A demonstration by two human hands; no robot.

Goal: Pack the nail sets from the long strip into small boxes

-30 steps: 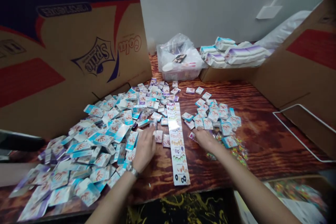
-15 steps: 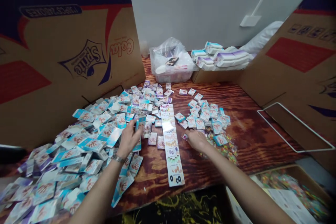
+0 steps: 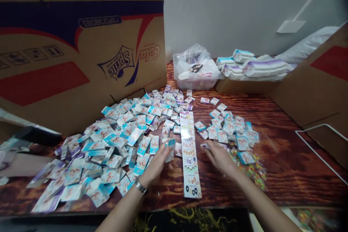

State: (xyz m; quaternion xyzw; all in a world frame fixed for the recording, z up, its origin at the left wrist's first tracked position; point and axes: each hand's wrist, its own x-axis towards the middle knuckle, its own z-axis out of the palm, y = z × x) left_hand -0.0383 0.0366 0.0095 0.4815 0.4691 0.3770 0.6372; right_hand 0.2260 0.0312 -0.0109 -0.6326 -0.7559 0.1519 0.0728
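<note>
My left hand (image 3: 155,164), with a metal watch band at the wrist, is closed on a small blue-and-white box (image 3: 170,148) and hovers left of the printed strip. This long white strip (image 3: 191,168), with rows of coloured pictures, lies on the table between my hands. On its other side, my right hand (image 3: 221,157) pinches a small white piece with a dark spot (image 3: 204,146), too small to name. To the left spreads a big heap of similar small boxes (image 3: 108,156). A smaller group of boxes (image 3: 230,127) lies beyond my right hand.
Bags of colourful small pieces (image 3: 254,174) lie right of my right hand. Large cardboard cartons (image 3: 122,90) stand left and right. At the back are a clear plastic tub (image 3: 197,83) and wrapped packs (image 3: 265,69). A white wire frame (image 3: 320,154) lies at right.
The view has turned left, so the scene sits further right. My left hand has left the heap with the box and come nearer the strip. My right hand still pinches the small piece.
</note>
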